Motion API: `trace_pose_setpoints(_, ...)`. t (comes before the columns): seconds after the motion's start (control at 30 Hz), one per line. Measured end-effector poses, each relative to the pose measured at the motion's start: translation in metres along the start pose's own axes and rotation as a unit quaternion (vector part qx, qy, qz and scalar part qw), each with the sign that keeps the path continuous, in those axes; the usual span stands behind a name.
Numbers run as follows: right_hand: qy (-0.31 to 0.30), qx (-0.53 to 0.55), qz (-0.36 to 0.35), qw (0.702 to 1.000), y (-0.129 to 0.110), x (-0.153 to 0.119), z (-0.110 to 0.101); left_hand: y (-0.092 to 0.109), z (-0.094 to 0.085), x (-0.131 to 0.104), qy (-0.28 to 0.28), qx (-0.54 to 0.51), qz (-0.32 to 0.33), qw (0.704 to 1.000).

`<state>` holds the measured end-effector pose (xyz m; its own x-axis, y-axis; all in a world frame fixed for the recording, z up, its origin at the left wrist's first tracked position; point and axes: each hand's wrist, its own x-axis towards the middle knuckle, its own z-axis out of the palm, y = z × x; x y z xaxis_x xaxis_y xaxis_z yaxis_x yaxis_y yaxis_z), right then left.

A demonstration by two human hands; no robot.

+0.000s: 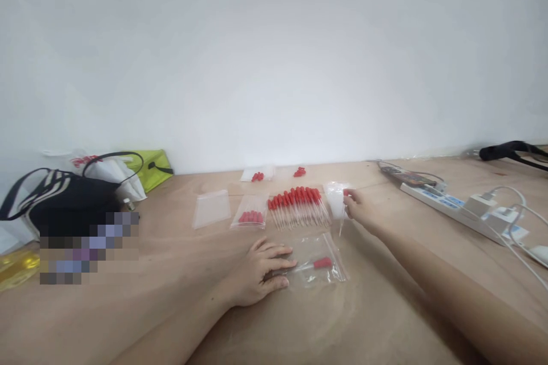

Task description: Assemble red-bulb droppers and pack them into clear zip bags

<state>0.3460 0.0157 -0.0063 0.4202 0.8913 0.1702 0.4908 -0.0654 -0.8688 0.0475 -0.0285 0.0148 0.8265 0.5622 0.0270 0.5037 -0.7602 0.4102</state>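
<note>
My left hand (pixel 263 274) lies with fingers stretched over the left part of a clear zip bag (pixel 308 242). Inside that bag is one dropper (pixel 322 263) with a red bulb and a pale tube. To the right, my right hand (pixel 355 208) pinches another dropper (pixel 341 227), its tube pointing down and its red bulb partly hidden by the fingers. It is beside a whitish plastic bag (pixel 334 197). A row of several red-bulbed droppers (pixel 295 199) lies side by side between the hands, farther back.
Left of the row are a zip bag with red bulbs (pixel 252 217) and a flat bag (pixel 212 209). Small red pieces (pixel 257 177) and more red pieces (pixel 299 171) lie near the wall. A power strip (pixel 454 211) with cables is at right, a black bag (pixel 72 199) at left.
</note>
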Motion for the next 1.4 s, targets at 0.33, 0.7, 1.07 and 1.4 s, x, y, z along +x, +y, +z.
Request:
trace_pose_setpoints(0.33, 0.042, 0.286, 0.054, 0.956, 0.02, -0.055, 0.001, 0.001, 0.0, 0.001, -0.001, -0.01, 0.018, 1.0)
trace_pose_setpoints(0.7, -0.139, 0.328, 0.107, 0.928, -0.008, -0.089, 0.002, -0.003, 0.005, 0.0, 0.023, -0.008, -0.002, 1.0)
trace_pose_setpoints(1.07, -0.335, 0.109, -0.068, 0.934, -0.01, -0.088, -0.001, -0.002, 0.003, 0.001, 0.01, 0.005, 0.011, 1.0)
trace_pose_setpoints(1.4, -0.067, -0.116, 0.024, 0.991, -0.022, 0.002, 0.014, -0.002, 0.004, 0.001, 0.007, 0.008, 0.011, 1.0)
